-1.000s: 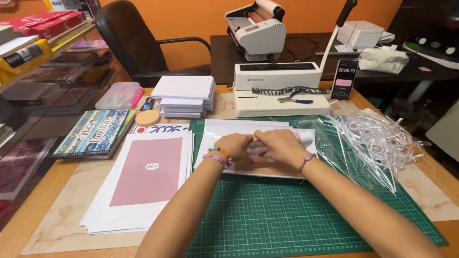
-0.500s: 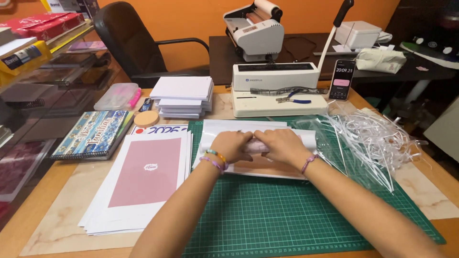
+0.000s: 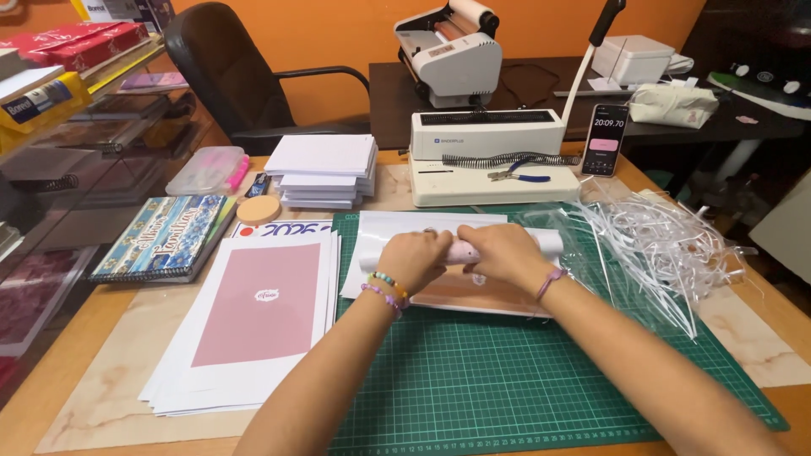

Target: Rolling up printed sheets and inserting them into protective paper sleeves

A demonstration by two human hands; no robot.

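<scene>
My left hand [image 3: 412, 256] and my right hand [image 3: 505, 253] both grip a sheet rolled into a tube [image 3: 463, 251], white with a pink print, held lengthwise across the green cutting mat [image 3: 507, 380]. The roll's ends stick out past each hand. Under it lies a flat white sheet with a pink panel [image 3: 460, 291]. A stack of printed sheets with a pink rectangle [image 3: 258, 317] lies to the left of my left hand.
A comb binding machine [image 3: 490, 156] with a black spiral and blue pliers [image 3: 519, 176] stands behind. A phone [image 3: 606, 139] leans to its right. White paper and plastic trimmings [image 3: 667, 245] pile at right. White paper stacks [image 3: 325, 169], a spiral notebook [image 3: 165, 236], and an office chair [image 3: 228, 67] are at left.
Both hands have rolled the sheet a little further away from me; the tube is tighter and more of the pink flat sheet beneath shows.
</scene>
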